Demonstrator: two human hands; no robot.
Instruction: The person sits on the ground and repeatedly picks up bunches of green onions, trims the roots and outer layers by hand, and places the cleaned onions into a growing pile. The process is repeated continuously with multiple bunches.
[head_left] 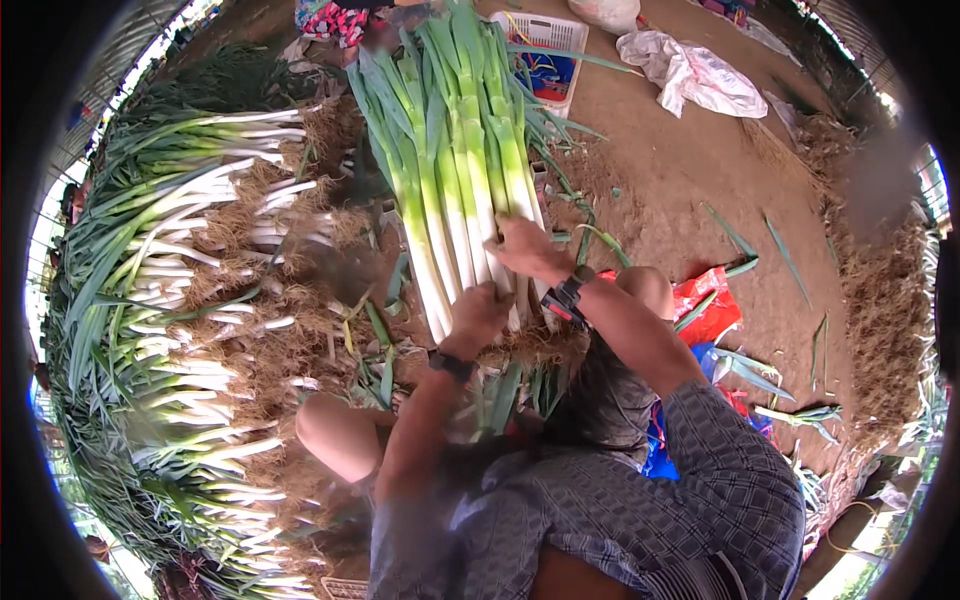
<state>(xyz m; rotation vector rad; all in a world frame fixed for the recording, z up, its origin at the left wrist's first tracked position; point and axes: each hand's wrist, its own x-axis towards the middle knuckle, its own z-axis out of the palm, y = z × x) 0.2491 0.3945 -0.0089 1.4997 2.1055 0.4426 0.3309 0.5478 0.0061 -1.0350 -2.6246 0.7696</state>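
Observation:
A row of long leeks (458, 225) lies side by side in front of me, white ends toward me and green leaves pointing away. Curled round the lower white part of the stalks is my left hand (480, 318), closed on a leek. Slightly farther out and to the right, my right hand (530, 250) is also closed on a leek, its fingertips partly hidden. Dark bands circle both wrists. Below the stalk ends, trimmed roots (545, 345) lie between my knees.
A long heap of leeks with roots (190, 270) fills the left side. At the back stand a white plastic crate (575, 40) and a white sack (695, 72). Loose leaves (735, 235) litter the dirt floor; a root pile (880, 290) runs along the right.

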